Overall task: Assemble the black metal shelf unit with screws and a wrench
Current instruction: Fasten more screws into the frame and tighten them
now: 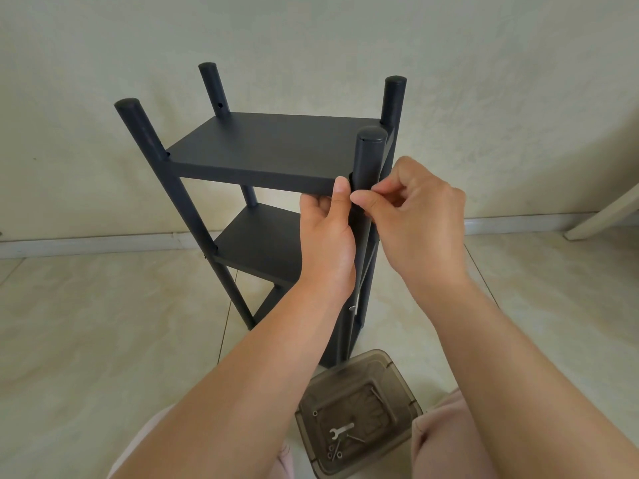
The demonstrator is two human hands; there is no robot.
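Both hands meet at the near right post (369, 157) of the upright shelf unit (276, 150), our left hand (328, 233) gripping the top shelf's corner, our right hand (411, 209) pinching something unseen against the vertical post, while the wrench (340, 431) lies below.

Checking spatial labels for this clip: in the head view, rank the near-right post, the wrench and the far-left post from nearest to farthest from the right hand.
From the right hand:
1. Near-right post, at its fingertips.
2. Far-left post, up at the back left corner.
3. Wrench, down in the brown tray by the knees.
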